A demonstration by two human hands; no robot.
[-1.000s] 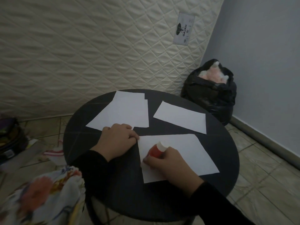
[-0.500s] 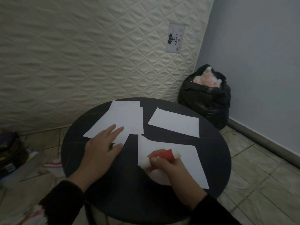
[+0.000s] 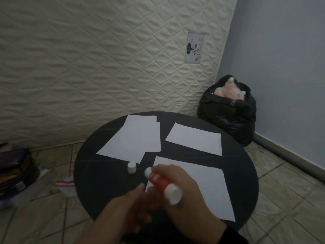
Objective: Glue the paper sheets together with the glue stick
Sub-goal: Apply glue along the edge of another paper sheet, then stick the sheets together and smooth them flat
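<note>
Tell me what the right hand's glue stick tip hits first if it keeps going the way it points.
Likely the white cap standing on the table: the glue stick in the right hand points up-left toward it. Depth is unclear; it could pass above.

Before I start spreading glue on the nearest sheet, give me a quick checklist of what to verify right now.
1. Cap off the glue stick: ok, the white cap stands on the table.
2. Stick held: ok, right hand grips it.
3. Glue tip exposed: ok, white tip points toward the cap.
4. Nearest sheet flat on the table: ok.
5. Left hand steadying that sheet: not ok, it is beside the stick, blurred.
6. Glue already on the sheet: cannot tell.
</note>
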